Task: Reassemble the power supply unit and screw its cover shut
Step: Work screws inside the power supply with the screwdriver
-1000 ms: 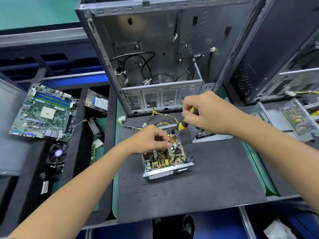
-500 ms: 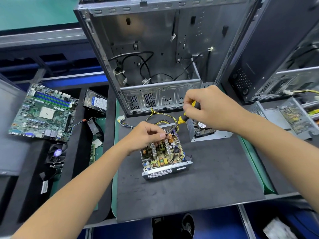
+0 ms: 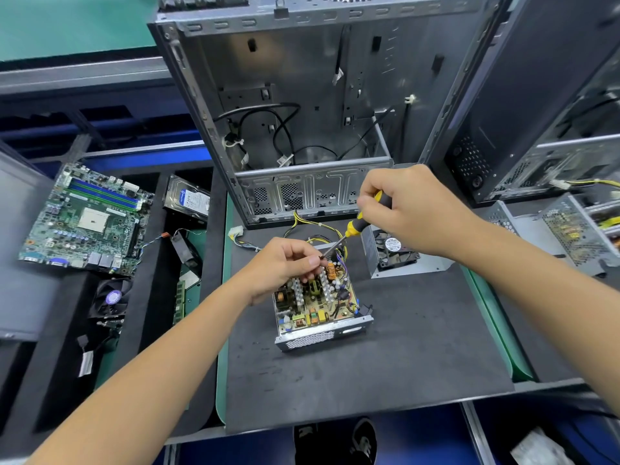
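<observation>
- Right now the open power supply unit (image 3: 318, 303) sits at the centre of the frame on the dark mat (image 3: 402, 347), circuit board exposed.
- Left hand (image 3: 285, 266) hovers over its upper left corner, fingers curled, thumb and forefinger pinching the screwdriver (image 3: 355, 226) tip.
- Right hand (image 3: 409, 209), upper right of centre, wraps the yellow-and-black handle, shaft slanting down-left.
- Cover with fan (image 3: 399, 253) lies just right of the unit.
- Empty computer case (image 3: 318, 95) stands behind; motherboard (image 3: 84, 219) lies at left.

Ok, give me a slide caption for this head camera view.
Right hand angles a yellow-and-black screwdriver toward left hand fingertips over the open metal power supply unit.
</observation>
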Tool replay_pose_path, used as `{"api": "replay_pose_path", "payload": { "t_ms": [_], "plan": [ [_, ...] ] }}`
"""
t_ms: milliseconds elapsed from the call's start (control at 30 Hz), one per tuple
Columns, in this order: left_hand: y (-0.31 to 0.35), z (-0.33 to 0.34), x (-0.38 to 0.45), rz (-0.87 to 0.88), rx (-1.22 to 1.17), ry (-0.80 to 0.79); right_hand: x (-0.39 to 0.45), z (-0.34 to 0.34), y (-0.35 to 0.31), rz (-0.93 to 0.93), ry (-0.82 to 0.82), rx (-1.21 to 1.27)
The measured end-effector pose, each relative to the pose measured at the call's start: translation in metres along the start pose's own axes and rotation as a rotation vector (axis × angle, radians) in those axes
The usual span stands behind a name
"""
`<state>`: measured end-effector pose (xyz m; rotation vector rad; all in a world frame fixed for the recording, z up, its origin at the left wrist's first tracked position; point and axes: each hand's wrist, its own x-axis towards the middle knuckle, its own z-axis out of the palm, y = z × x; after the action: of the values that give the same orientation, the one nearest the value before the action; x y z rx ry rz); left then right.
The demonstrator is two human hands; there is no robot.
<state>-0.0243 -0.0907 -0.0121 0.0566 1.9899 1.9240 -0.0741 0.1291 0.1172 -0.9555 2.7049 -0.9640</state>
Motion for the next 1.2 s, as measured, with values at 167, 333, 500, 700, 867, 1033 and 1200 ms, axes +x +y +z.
{"api": "replay_pose_path", "payload": {
  "t_ms": [167,333,500,700,867,1033,1200],
  "plan": [
    [0.001,0.004,0.0,-0.005,-0.138,0.027,0.001,-0.002,0.002,0.025,0.013,0.034],
    [0.003,0.005,-0.001,0.001,-0.088,-0.011,0.001,-0.002,0.002,0.022,0.024,0.032],
    [0.006,0.006,-0.002,0.016,0.044,-0.034,0.0,-0.003,-0.001,0.027,-0.008,0.013],
    [0.014,0.005,-0.001,-0.017,0.237,-0.092,0.0,-0.005,-0.001,0.039,-0.051,0.024],
    [0.023,0.003,0.003,0.097,0.512,-0.066,-0.005,-0.006,-0.001,0.044,-0.128,-0.056],
    [0.033,0.028,0.02,0.292,1.007,-0.284,-0.011,-0.001,-0.008,-0.035,-0.267,-0.268],
    [0.03,0.052,0.036,0.305,1.216,-0.446,-0.02,0.018,-0.01,-0.153,-0.357,-0.416]
  ]
}}
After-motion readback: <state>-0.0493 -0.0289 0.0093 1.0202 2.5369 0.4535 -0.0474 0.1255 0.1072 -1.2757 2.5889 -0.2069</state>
